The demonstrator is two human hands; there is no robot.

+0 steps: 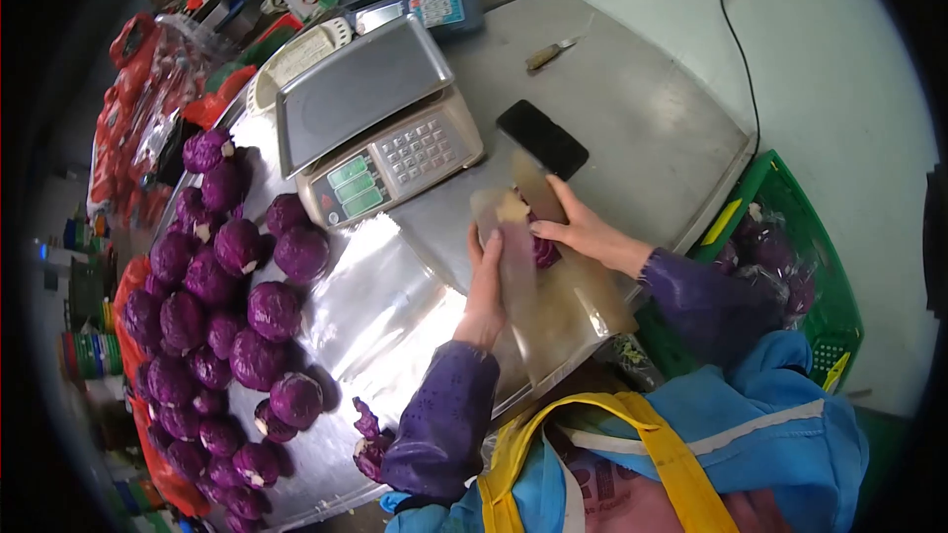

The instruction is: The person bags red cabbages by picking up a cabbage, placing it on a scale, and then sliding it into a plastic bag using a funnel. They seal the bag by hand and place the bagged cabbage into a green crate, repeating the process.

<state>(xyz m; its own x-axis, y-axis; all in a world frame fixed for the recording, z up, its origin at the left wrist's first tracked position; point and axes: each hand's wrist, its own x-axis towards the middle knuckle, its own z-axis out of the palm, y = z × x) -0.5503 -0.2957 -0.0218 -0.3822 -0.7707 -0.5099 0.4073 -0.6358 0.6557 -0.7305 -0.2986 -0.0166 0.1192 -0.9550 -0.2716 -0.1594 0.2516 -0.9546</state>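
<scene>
A red cabbage (545,253), its pale cut end up, sits within a sheet or bag of clear plastic film (568,311) over the table's near edge. My left hand (486,286) closes on its left side, fingers pressed through the film. From the right, my right hand (588,235) grips the cabbage and film, with the thumb across the front. The film hides part of the cabbage. Shiny clear plastic sheets (380,301) lie flat on the metal table just left of my left hand.
Several red cabbages (259,360) pile up on the left. A price scale (405,153) stands ahead, with another scale (434,5) behind it. A black phone (543,141) and a small knife (546,56) lie beyond my hands. A green crate (825,257) holds wrapped cabbages (770,247) at right.
</scene>
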